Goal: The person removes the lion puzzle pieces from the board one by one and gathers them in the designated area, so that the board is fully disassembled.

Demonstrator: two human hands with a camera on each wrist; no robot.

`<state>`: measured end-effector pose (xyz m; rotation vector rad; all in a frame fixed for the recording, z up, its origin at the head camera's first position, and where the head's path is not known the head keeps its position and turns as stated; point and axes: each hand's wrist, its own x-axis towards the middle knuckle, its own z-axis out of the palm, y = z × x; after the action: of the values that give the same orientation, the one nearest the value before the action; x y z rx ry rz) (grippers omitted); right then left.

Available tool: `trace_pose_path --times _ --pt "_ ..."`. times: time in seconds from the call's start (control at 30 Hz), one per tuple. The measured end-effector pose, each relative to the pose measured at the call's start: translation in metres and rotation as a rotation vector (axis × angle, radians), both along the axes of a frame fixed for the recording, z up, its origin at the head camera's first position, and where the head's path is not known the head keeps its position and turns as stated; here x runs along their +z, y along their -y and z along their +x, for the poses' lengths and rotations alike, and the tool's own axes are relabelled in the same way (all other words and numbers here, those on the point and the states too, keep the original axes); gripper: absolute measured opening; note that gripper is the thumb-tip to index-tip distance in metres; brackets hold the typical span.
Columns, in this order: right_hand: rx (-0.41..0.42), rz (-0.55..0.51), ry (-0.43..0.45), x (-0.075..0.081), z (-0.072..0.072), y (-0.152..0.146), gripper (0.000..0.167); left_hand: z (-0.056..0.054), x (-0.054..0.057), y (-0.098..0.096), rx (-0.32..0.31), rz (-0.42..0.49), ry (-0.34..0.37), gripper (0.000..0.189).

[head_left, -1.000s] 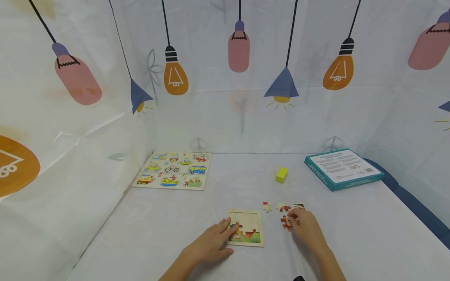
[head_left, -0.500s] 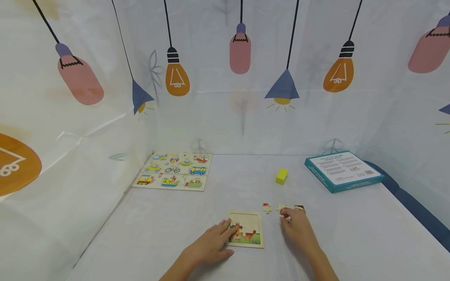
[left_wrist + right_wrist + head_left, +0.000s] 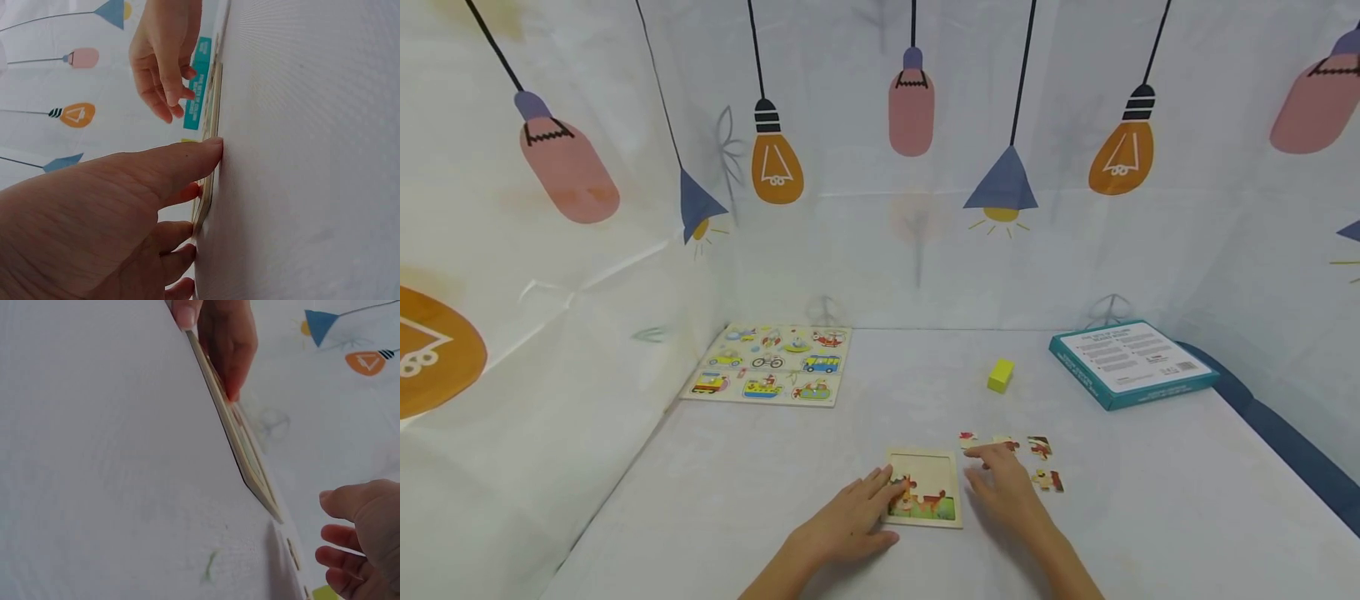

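My left hand (image 3: 853, 517) lies with its fingers spread over the left side of a small wooden puzzle tray (image 3: 934, 467). In the left wrist view its thumb touches the tray's front edge. Fitted pieces in the tray's lower part show an animal on green grass, partly hidden by the fingers. My right hand (image 3: 1006, 496) hovers just right of the tray, index finger extended near a puzzle piece (image 3: 967, 438). Its thumb and fingers stand apart in the right wrist view, with nothing visible between them. More loose pieces (image 3: 1040, 447) lie beyond and beside it, including one (image 3: 1048, 481) to its right.
A vehicle picture board (image 3: 767, 383) lies at the back left. A yellow block (image 3: 1001, 376) stands behind the loose pieces. The teal and white box (image 3: 1135, 364) sits at the back right. A lamp-printed white sheet (image 3: 850, 250) encloses the table.
My right hand has moved left from the right-hand loose pieces towards the tray, uncovering the piece at the right. My left hand has stayed on the tray.
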<state>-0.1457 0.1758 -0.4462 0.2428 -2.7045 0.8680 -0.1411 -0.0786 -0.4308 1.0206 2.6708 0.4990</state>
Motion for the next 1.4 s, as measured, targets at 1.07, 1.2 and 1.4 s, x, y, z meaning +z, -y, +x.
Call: trace_pose_path --times 1.07,1.2,1.4 --pt "0.227 -0.002 -0.011 -0.013 0.001 0.038 0.025 -0.004 -0.006 0.0 0.001 0.001 0.007 0.063" --pt "0.249 -0.009 0.003 -0.015 0.001 0.044 0.025 -0.004 -0.006 0.001 -0.004 0.001 -0.006 0.063" --pt "0.285 -0.006 -0.011 -0.017 -0.001 0.051 0.024 -0.004 -0.004 0.002 -0.009 -0.003 -0.02 0.063"
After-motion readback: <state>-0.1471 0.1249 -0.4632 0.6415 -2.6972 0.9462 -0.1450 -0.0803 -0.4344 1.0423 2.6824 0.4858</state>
